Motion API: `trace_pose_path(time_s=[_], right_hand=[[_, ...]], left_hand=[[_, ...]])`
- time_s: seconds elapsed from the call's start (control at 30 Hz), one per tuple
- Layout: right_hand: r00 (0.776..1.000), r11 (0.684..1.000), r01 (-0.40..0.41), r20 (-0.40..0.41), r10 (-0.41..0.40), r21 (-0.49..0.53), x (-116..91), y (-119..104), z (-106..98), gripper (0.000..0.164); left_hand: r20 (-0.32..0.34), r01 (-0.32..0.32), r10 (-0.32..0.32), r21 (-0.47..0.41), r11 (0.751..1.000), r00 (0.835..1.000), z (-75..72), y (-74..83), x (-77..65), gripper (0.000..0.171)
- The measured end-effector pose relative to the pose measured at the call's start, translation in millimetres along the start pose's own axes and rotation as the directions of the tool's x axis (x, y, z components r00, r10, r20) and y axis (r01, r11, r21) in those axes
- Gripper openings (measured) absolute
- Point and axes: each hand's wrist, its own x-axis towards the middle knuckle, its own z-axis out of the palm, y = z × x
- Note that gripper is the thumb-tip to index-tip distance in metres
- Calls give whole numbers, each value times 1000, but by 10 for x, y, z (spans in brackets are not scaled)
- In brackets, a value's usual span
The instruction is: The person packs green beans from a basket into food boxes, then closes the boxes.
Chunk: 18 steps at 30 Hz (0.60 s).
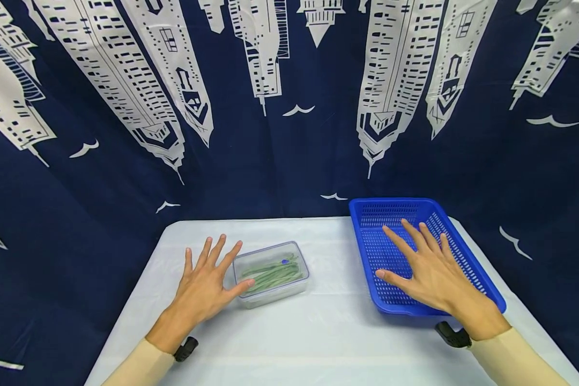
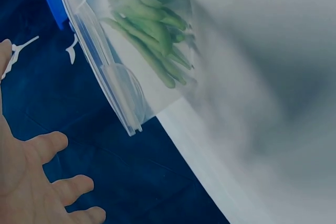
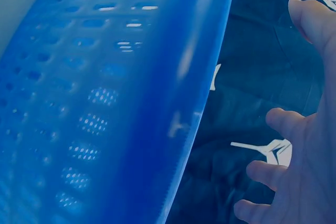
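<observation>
A clear lidded plastic container (image 1: 270,295) sits left of the table's middle, with long green beans (image 2: 152,30) showing through its wall. My left hand (image 1: 202,287) is spread beside it, thumb overlapping the container's near left edge in the head view. On the right stands a blue perforated plastic basket (image 1: 373,289), nothing seen inside it. Over this basket my right hand (image 1: 429,273) hovers with fingers spread. Both palms face down and neither hand holds anything. In the right wrist view the basket's side wall (image 3: 152,108) fills the left half, fingers apart from it.
A white cloth covers the table (image 1: 328,343). Behind and around it hangs a dark navy curtain (image 1: 280,161) printed with white buildings and birds. Each wrist wears a black strap-on device, one on the left wrist (image 1: 186,348) and one on the right wrist (image 1: 452,335).
</observation>
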Motion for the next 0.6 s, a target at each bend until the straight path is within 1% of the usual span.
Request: trace_pose_path(time_s=[0.1, 0.2, 0.3, 0.4, 0.6], right_hand=[[1000, 1000, -4, 1, 4, -4, -28, 37, 15, 104], [1000, 1000, 0, 8, 0, -14, -61, 73, 33, 105], [1000, 1000, -2, 18, 2, -21, -96, 95, 56, 105], [1000, 1000, -12, 27, 13, -23, -120, 101, 84, 105], [999, 999, -24, 22, 25, -25, -127, 97, 108, 104]], left_hand=[[11, 2, -2, 8, 1000, 1000, 15, 20, 15, 102], [37, 7, -8, 13, 1000, 999, 45, 46, 16, 106], [57, 18, -17, -8, 1000, 998, 76, 78, 9, 108], [53, 29, -27, -32, 999, 998, 89, 105, 11, 109], [51, 45, -43, -34, 998, 998, 84, 121, 38, 109]])
